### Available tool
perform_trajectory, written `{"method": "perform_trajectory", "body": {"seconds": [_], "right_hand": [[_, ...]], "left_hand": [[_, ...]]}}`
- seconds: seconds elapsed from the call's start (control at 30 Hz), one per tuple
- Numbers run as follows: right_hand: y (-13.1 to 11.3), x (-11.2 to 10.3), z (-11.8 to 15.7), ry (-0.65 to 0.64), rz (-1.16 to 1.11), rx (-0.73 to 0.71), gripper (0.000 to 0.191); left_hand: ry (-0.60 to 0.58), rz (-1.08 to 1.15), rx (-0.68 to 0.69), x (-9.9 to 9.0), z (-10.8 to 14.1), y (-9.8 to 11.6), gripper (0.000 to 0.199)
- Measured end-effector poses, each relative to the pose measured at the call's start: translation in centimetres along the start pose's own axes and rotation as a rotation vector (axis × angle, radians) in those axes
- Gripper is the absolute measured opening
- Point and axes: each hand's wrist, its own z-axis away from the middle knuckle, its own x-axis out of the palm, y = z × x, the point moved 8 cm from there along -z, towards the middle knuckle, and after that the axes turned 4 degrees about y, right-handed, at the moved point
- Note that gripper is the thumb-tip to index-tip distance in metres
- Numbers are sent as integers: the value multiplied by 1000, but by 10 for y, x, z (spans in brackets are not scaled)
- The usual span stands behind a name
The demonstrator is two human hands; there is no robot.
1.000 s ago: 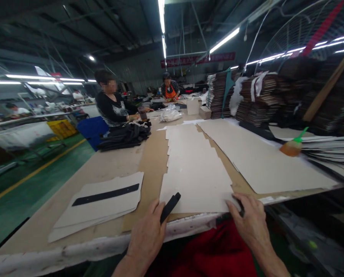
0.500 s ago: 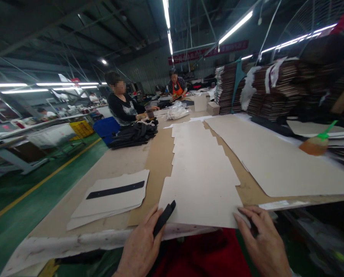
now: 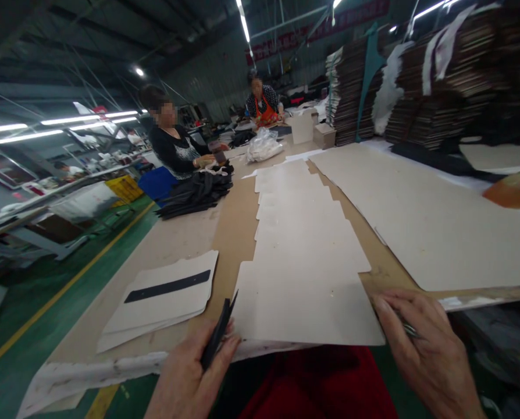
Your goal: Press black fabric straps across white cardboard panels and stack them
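Observation:
My left hand [image 3: 194, 369] is closed around a few narrow black strips [image 3: 217, 333], held tilted upward beside the near left corner of a pale board [image 3: 303, 308]. That board is the nearest of several pale boards [image 3: 290, 195] laid overlapping in a row away from me. Just off the nearest board's right edge, my right hand [image 3: 430, 349] curls its fingers round a small shiny metal tool [image 3: 410, 330]; most of the tool is hidden, so its kind is unclear. To the left lies a small stack of pale boards [image 3: 155, 314], with one black strip [image 3: 167, 286] flat on top.
A large pale sheet [image 3: 452, 233] covers the table's right side, with an orange and green object [image 3: 513, 187] beyond. Black fabric pieces [image 3: 194, 192] lie at the far left edge. Tall bundled stacks [image 3: 434, 99] stand at the back right. Two co-workers [image 3: 173, 137] are across the table.
My hands have moved farther apart, the left one leftward with the strips, the right one to the right. The strips now show slightly fanned. The view has shifted a little.

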Motion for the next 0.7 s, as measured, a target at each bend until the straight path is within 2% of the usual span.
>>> {"method": "perform_trajectory", "body": {"seconds": [0.1,0.17,0.3,0.4,0.53,0.63,0.7], "right_hand": [[2,17,-35,-101,-3,-50,26],[6,38,-56,-200,35,-100,30],[14,90,-76,-469,154,-239,41],[25,105,-79,-562,255,-266,40],[38,87,-86,-514,466,-229,31],[33,54,-87,-335,558,-188,25],[18,31,-81,-215,465,-109,26]], "left_hand": [[-112,20,13,12,-8,18,40],[-121,-30,33,20,-15,19,35],[-81,-71,29,27,-24,-4,30],[-94,-7,37,32,-28,-20,31],[-108,25,37,38,-30,-27,29],[-87,18,47,33,-28,-24,26],[-39,44,44,22,-22,-22,27]]}}
